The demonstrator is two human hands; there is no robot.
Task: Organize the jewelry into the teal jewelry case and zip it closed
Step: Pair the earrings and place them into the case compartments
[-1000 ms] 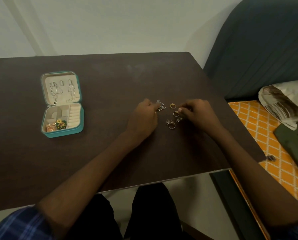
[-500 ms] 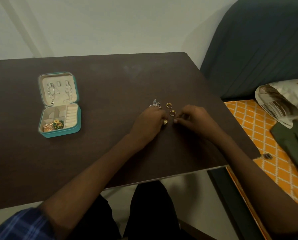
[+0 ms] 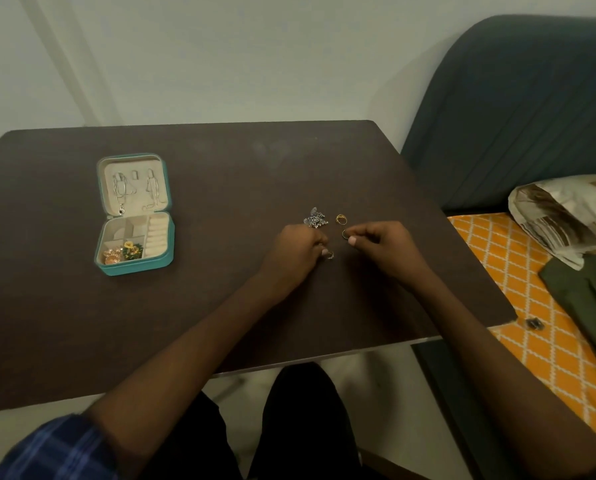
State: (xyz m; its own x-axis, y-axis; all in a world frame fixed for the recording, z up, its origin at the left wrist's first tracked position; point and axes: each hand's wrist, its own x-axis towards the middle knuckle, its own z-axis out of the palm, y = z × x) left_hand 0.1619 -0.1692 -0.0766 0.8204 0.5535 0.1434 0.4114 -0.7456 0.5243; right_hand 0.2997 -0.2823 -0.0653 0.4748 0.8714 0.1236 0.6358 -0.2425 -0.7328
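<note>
1. The left hand point(image 3: 298, 252) rests on the worktop point(image 3: 220, 188) with its fingers curled; a small ring point(image 3: 330, 255) shows at its fingertips, and it seems to pinch that ring, though how firm the hold is I cannot tell.
2. The right hand point(image 3: 379, 242) sits just beside the left, its fingers curled and its thumb and forefinger pinching a thin gold ring point(image 3: 345, 233).
3. Just beyond the left hand's knuckles lies a silver cluster piece point(image 3: 315, 219); beyond the right hand's fingertips lies another gold ring point(image 3: 341, 219), loose on the worktop.
4. The teal jewelry case point(image 3: 135, 216) lies open, well away on the outer side of the left hand, with its lid flat. Chains hang in the lid, and coloured pieces fill its near-left compartment. The zip is not yet closed.
5. Risk: these rings are tiny and smooth, so a weak pinch could let one drop and roll toward the worktop edge on the right hand's side.
6. Risk: carrying pieces across to the case invites a fumble, because the case lies far from both hands.
7. Risk: a chain left trailing over the case rim could snag the zip.
</note>
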